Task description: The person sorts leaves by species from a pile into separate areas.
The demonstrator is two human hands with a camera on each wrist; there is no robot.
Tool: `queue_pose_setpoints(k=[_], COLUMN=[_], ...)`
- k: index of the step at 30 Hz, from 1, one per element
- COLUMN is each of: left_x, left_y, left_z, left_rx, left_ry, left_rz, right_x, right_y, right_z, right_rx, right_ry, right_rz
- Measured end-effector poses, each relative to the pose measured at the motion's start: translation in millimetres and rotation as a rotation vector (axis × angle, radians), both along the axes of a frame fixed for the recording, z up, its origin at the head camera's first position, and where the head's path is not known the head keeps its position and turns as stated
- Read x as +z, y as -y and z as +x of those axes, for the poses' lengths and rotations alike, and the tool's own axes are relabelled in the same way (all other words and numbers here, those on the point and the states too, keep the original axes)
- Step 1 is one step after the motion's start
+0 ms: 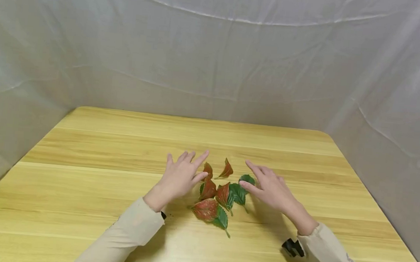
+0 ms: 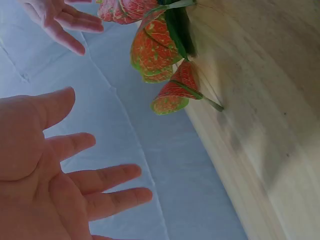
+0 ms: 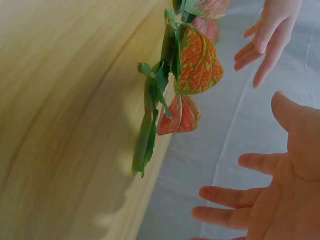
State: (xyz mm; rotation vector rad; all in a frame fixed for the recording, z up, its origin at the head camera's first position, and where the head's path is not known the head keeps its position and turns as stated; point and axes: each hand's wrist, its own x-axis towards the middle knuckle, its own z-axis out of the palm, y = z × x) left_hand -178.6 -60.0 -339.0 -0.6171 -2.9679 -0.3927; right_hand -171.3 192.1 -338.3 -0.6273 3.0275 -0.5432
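Observation:
My left hand is held above the table with its fingers spread, just left of a loose cluster of leaves. Across from it, my right hand also has straight, parted fingers and holds nothing. Between them lie several red leaves with yellowish veins, the nearest being a broad red leaf over a green leaf. One curled red leaf sits apart at the far side. By the right thumb is a dark green leaf, partly hidden. Both wrist views show palms and fingers away from the leaves.
The leaves lie on a wooden table with light yellow grain. A grey-white sheet hangs behind and along both sides. Near the right cuff is a black strap piece.

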Motion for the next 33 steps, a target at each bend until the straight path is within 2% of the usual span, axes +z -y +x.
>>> queue_pose_setpoints(k=[6,11,15,19,22,28,33], left_x=[-2.1,-3.7,-4.2,-3.7,-3.7,-4.4,-3.5], left_y=[0.7,0.5,0.0,-0.3,-0.2,0.3,0.0], left_z=[-3.5,-5.9,-8.2,-10.0,-10.8,-13.7,-17.6], left_rx=[-0.016,-0.030,-0.054,-0.066,-0.060,-0.068,-0.092], left_ry=[-0.025,-0.047,-0.059,-0.034,0.003,0.041,0.057], left_rz=[0.042,0.074,0.111,0.168,0.204,0.266,0.334], right_x=[-2.8,-8.3,-13.3,-18.1,-21.5,-29.0,-32.9], right_y=[-4,-8,-11,-14,-15,-17,-17], right_z=[-4.8,-10.0,-11.1,-12.1,-14.0,-18.3,-19.7], right_rx=[0.061,0.157,0.201,0.166,0.144,0.157,0.158], right_ry=[0.028,0.132,0.247,0.385,0.458,0.510,0.520], right_rz=[-0.086,-0.216,-0.329,-0.417,-0.465,-0.483,-0.467])
